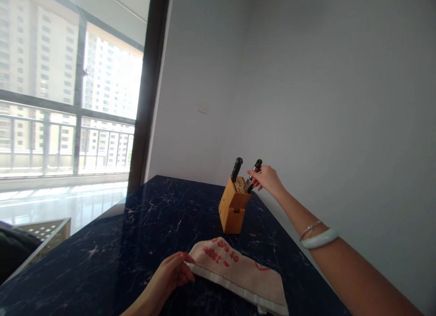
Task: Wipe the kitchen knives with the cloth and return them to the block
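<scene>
Where the scene is nearest, my left hand [173, 268] lies low over the dark blue marbled table [163, 207], fingers loosely curled, a fingertip at the left corner of a pale towel [238, 273]; I cannot tell whether that corner is pinched. The towel, marked with red lettering, lies to the right of this hand. Farther right, 1 pale bangle [320, 238] and 1 thin bracelet [308, 228] encircle my right forearm. Beyond the towel stands 1 wooden knife block [233, 211]. At its right side, my right hand [268, 179] is closed on 1 knife [258, 164], held at the slotted top; how deeply it sits I cannot tell. A 2nd knife [236, 169], black-handled, stands at the block's left. Far behind rises a grey wall [323, 102].
</scene>
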{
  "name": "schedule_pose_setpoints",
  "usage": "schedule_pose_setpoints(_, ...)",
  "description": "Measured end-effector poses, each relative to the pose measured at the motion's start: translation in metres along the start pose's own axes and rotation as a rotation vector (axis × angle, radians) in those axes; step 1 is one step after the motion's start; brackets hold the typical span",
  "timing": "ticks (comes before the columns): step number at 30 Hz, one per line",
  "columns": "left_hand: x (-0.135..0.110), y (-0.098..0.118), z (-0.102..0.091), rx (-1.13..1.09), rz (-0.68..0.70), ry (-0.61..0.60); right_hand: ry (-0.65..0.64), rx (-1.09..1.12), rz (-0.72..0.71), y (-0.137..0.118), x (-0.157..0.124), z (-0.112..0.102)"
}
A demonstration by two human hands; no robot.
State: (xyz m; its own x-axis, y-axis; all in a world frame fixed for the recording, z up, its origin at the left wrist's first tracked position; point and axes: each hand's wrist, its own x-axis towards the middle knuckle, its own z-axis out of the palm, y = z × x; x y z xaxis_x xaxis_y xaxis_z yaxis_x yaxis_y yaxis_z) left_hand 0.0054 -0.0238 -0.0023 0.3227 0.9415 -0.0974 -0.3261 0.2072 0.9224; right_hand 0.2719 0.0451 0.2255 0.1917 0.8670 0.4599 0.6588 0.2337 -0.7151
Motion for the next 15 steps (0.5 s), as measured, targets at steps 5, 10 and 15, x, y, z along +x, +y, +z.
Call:
schedule_pose_setpoints(5, 0.010, -0.010, -0.005, -0.034, -0.001, -0.012, 0.214, 0.061, -0.126, 0.030, -0.017, 0.004)
schedule_pose_setpoints(10, 0.020, -0.018, -0.008, -0.044, 0.003, -0.033, 0.176, 0.156, -0.120, 0.056, -0.021, 0.001)
schedule_pose_setpoints(15, 0.017, -0.015, -0.008, -0.034, -0.003, 0.005, 0.009, 0.140, -0.147, 0.064, -0.013, 0.011)
